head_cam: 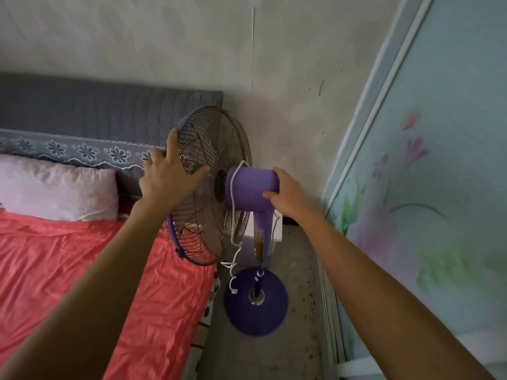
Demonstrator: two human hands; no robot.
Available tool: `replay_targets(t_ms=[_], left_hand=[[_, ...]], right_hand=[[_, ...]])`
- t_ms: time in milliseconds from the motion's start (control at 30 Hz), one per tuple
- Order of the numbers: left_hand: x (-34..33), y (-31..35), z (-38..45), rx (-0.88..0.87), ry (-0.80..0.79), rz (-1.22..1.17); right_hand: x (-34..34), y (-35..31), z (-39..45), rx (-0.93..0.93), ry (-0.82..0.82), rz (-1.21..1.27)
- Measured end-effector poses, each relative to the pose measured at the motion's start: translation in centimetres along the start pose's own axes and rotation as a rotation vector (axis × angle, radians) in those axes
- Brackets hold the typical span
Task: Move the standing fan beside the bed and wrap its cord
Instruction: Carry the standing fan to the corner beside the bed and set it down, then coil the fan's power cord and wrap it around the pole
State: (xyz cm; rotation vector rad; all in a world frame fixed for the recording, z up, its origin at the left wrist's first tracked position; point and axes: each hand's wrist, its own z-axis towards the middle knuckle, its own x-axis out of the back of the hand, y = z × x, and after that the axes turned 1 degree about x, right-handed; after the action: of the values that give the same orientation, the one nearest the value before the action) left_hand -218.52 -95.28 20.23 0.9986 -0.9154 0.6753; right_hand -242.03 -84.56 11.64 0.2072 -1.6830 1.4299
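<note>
Head view: both hands rest on the head of the purple standing fan, seen from above. Left hand, fingers spread wide, lies flat against the wire guard, with the thumb over the back of the mesh and the fingertips reaching to the purple rim at the front. Right hand cups the rear end of the motor housing, fingers curled over its back edge and thumb underneath. Fan stands in the narrow strip of concrete floor between the bed and a sliding door painted with pale flowers, its guard facing over the mattress and overlapping the bed's edge. Round purple base sits flat on the floor just beside the bed frame, with the pole rising from its centre. White cord loops once around the neck where the housing meets the guard, then hangs loose down the pole side in slack curls; its plug end dangles just above the base. Bed carries a coral-red sheet, a pink pillow and a grey quilted headboard against the plaster wall. A white box-like object stands behind the pole, partly hidden.
</note>
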Motion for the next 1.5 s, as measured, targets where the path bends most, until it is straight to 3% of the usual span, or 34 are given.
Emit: replay_targets(t_ms=[267, 333, 467, 533, 667, 1000, 1267, 1400, 1500], left_hand=[[-0.1, 0.5, 0.7, 0.013, -0.038, 0.035], [0.0, 1.1, 0.5, -0.004, 0.056, 0.092], [-0.8, 3.7, -0.5, -0.355, 0.286, 0.119], [-1.9, 5.3, -0.5, -0.43, 0.161, 0.036], [-5.6, 7.1, 0.3, -0.324, -0.162, 0.072], [-9.5, 8.1, 3.0, -0.117, -0.224, 0.217], [-9.8, 12.1, 0.3, -0.467, -0.26, 0.123], [-9.9, 12.9, -1.8, -0.559, -0.417, -0.074], [-9.9, 12.6, -3.6, -0.621, -0.533, -0.154]], right_hand=[[-0.3, 0.5, -0.3, -0.013, 0.002, -0.01], [-0.2, 1.0, -0.5, -0.026, 0.008, -0.004], [0.7, 1.9, -1.0, -0.003, 0.062, -0.032], [1.2, 2.4, -1.4, -0.029, 0.094, 0.0], [2.3, 4.1, -2.8, -0.089, 0.11, 0.045], [2.7, 9.0, -6.4, -0.154, 0.026, 0.054], [2.7, 10.7, -7.3, -0.192, 0.139, 0.117], [2.1, 12.0, -8.6, -0.289, 0.063, 0.176], [1.0, 12.7, -10.2, -0.329, -0.089, 0.253]])
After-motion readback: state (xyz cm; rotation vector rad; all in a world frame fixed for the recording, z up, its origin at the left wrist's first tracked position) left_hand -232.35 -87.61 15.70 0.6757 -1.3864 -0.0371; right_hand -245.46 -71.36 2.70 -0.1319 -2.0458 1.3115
